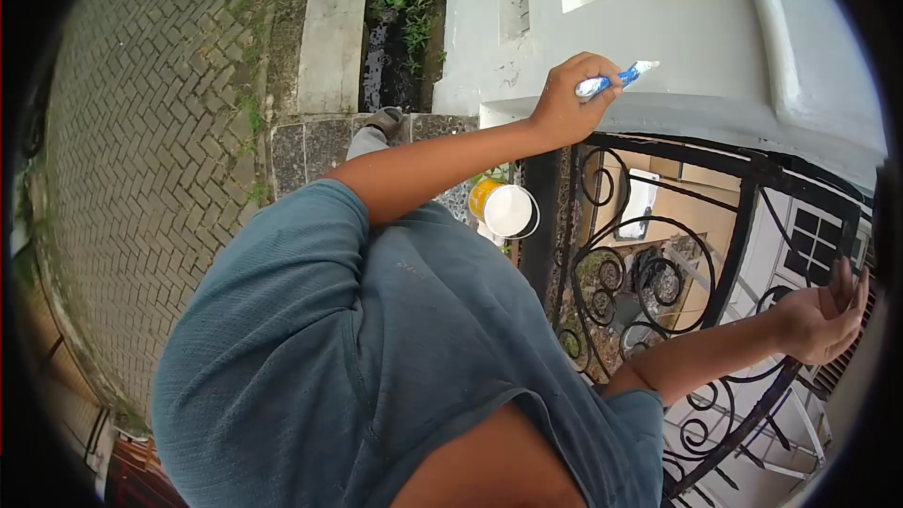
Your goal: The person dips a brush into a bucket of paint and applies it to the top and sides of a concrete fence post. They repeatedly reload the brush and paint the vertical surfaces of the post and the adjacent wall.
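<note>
My left hand (576, 99) is closed around the blue-and-white handle of a paintbrush (628, 77). Its bristle end is coated white and points at the pale wall (696, 47), overlapping it in this view. My right hand (826, 322) is raised at the far right, fingers stretched out, beside the black iron gate (743, 245) with scrollwork. Below my left forearm stands a small yellow bucket (508, 210) with a wire handle, holding white paint.
A sandalled foot (384, 122) stands on the dark stone slabs (329, 152). Beyond them runs an open drain (388, 52) with plants, beside a concrete kerb (334, 23). Brick paving (160, 122) lies to the left. A moulded ridge (776, 33) crosses the wall.
</note>
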Motion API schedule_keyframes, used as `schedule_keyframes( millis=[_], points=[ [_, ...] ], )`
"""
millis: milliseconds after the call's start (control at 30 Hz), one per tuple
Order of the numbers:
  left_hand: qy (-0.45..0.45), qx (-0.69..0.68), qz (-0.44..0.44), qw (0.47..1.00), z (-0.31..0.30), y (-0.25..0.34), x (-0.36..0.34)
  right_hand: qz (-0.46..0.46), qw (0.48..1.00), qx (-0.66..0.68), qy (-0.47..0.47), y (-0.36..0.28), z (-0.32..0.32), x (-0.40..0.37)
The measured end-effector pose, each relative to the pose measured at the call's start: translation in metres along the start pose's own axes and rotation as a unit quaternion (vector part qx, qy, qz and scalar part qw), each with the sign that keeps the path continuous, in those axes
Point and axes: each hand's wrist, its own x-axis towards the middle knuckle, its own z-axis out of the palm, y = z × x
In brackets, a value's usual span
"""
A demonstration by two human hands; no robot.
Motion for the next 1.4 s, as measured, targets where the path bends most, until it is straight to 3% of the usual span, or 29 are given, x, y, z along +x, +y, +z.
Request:
schedule_keyframes(
  millis=[33, 67, 100, 133, 200, 467, 667, 733, 767, 800, 833, 933, 1067, 1100, 1233, 1300, 1400],
  points=[
    [-0.003, 0.026, -0.027, 0.999, -0.003, 0.007, -0.024, 0.061, 0.993, 0.028, -0.092, -0.022, 0.028, -0.078],
    [-0.008, 0.047, -0.052, 0.998, -0.003, 0.014, -0.044, 0.093, 0.964, -0.089, -0.233, -0.046, 0.055, -0.133],
    [-0.010, 0.054, -0.059, 0.997, -0.001, 0.020, -0.058, 0.208, 0.923, -0.070, -0.315, -0.043, 0.065, -0.186],
    [-0.017, 0.057, -0.064, 0.996, 0.002, 0.024, -0.068, 0.262, 0.893, -0.050, -0.362, -0.047, 0.072, -0.225],
    [-0.046, 0.072, -0.081, 0.993, 0.008, 0.034, -0.077, 0.327, 0.877, -0.023, -0.351, -0.067, 0.079, -0.266],
    [-0.115, 0.015, -0.126, 0.985, 0.035, 0.036, -0.084, 0.285, 0.941, -0.011, -0.179, -0.065, 0.098, -0.303],
    [-0.192, -0.009, -0.066, 0.979, 0.024, 0.024, -0.048, 0.355, 0.924, 0.023, -0.139, -0.052, 0.122, -0.294],
    [-0.227, -0.015, -0.018, 0.974, 0.015, 0.023, -0.035, 0.221, 0.958, -0.092, -0.157, -0.042, 0.133, -0.285],
    [-0.239, -0.025, -0.013, 0.971, 0.011, 0.022, -0.029, 0.228, 0.955, -0.097, -0.165, -0.044, 0.140, -0.278],
    [-0.248, -0.034, -0.008, 0.968, 0.007, 0.020, -0.023, 0.176, 0.958, -0.139, -0.179, -0.044, 0.146, -0.272],
    [-0.256, -0.041, 0.024, 0.966, 0.004, 0.013, -0.017, 0.178, 0.956, -0.148, -0.179, -0.043, 0.151, -0.271],
    [-0.261, -0.085, 0.005, 0.961, -0.001, 0.011, -0.015, 0.189, 0.957, -0.142, -0.166, -0.042, 0.159, -0.276],
    [-0.341, -0.016, 0.024, 0.940, -0.011, 0.018, -0.023, 0.213, 0.964, -0.105, -0.123, -0.045, 0.156, -0.277],
    [-0.361, -0.001, 0.068, 0.930, -0.010, 0.016, -0.022, 0.216, 0.965, -0.090, -0.117, -0.042, 0.151, -0.287],
    [-0.443, 0.019, 0.029, 0.896, -0.020, 0.023, -0.037, 0.249, 0.961, -0.088, -0.083, -0.034, 0.132, -0.310],
    [-0.502, 0.092, -0.060, 0.858, -0.046, 0.022, -0.041, 0.276, 0.958, -0.068, -0.045, -0.030, 0.126, -0.330],
    [-0.523, 0.215, -0.284, 0.774, -0.138, -0.004, -0.058, 0.455, 0.889, 0.044, 0.033, -0.036, 0.110, -0.352]
  ],
)
